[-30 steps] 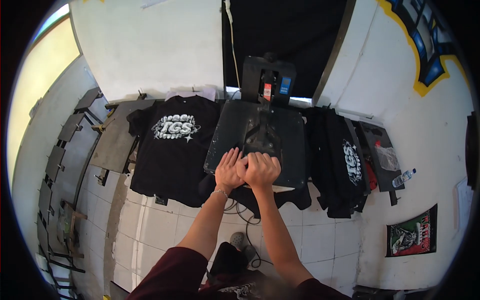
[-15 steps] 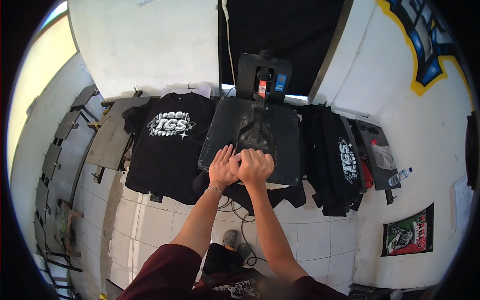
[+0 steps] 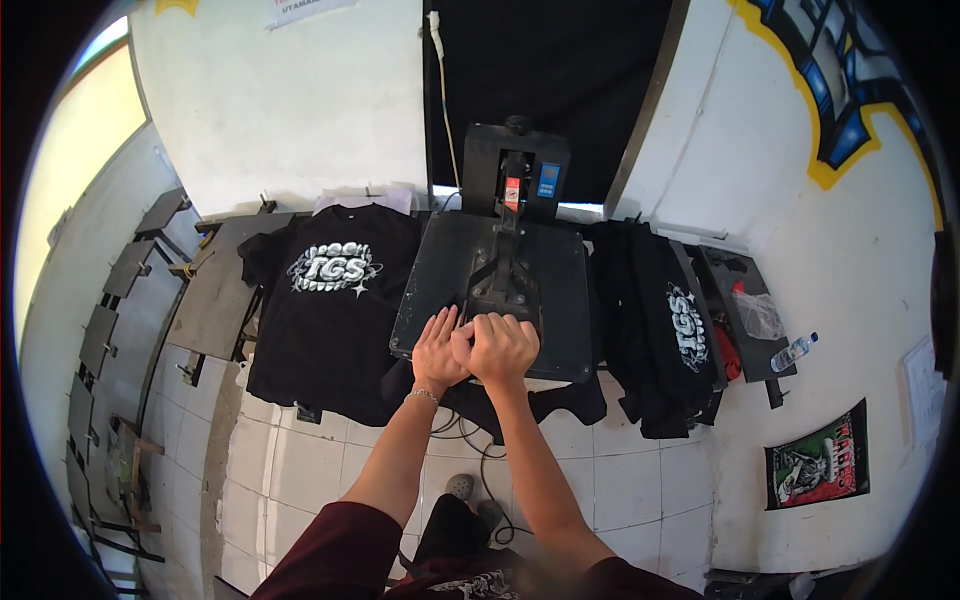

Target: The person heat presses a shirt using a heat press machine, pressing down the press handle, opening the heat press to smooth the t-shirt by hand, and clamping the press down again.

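Observation:
A black heat press (image 3: 435, 265) stands in front of me with its flat top plate lowered. My right hand (image 3: 500, 345) is closed in a fist round the front end of its lever, and hides the grip. Against it lies my left hand (image 3: 436, 348), fingers stretched out over the plate's front left edge, with a bracelet at the wrist. Dark cloth (image 3: 570, 404) hangs out from under the plate. To the left a black T-shirt (image 3: 320, 345) with a white "TGS" print is spread flat. More black shirts (image 3: 640, 320), one showing the same print, drape to the right.
A water bottle (image 3: 793, 353) stands beside a clear plastic bag (image 3: 760, 315) on a dark board at the right. Empty-looking print boards (image 3: 215, 300) line the left. A cable (image 3: 484, 470) runs over the tiled floor near my feet.
The view has tilted up slightly, so the press and shirts sit a little lower in it. Both hands keep the same hold and the plate stays down.

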Action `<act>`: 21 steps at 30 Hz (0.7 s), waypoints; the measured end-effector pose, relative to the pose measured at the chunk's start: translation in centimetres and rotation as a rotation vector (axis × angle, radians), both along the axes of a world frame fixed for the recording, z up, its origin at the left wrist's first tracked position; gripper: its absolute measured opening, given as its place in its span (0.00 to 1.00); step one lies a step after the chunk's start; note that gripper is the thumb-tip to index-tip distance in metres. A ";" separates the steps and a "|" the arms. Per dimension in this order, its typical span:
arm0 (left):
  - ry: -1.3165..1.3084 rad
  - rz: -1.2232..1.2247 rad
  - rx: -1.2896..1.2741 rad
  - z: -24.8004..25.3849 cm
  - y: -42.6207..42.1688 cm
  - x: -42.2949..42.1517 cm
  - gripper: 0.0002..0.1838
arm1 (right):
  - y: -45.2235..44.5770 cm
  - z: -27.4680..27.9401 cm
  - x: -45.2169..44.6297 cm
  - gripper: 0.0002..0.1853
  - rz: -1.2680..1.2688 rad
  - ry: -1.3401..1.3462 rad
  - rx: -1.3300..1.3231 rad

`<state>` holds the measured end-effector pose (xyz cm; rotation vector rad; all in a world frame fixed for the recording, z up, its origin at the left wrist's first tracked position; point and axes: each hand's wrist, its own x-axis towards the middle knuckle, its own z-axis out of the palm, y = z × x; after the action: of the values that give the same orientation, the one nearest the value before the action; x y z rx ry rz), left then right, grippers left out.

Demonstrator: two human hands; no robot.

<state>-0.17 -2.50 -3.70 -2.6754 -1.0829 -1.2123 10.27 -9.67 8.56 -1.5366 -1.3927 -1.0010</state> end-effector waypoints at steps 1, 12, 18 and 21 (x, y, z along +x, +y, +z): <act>0.002 0.002 0.005 0.0 0.1 0.1 0.31 | 0.0 0.2 0.0 0.13 0.001 0.000 0.000; 0.027 0.029 0.000 0.0 0.0 0.2 0.31 | -0.3 0.2 0.0 0.13 0.009 0.006 -0.033; 0.023 0.007 -0.074 0.2 0.0 0.1 0.33 | -0.2 0.3 0.0 0.13 0.018 0.002 -0.002; 0.024 0.008 -0.062 0.0 0.1 0.1 0.32 | -0.2 0.4 0.0 0.13 0.011 0.005 -0.024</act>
<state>-0.09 -2.39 -3.66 -2.7213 -1.1453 -1.1616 10.31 -9.90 8.97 -1.5457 -1.4128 -0.9764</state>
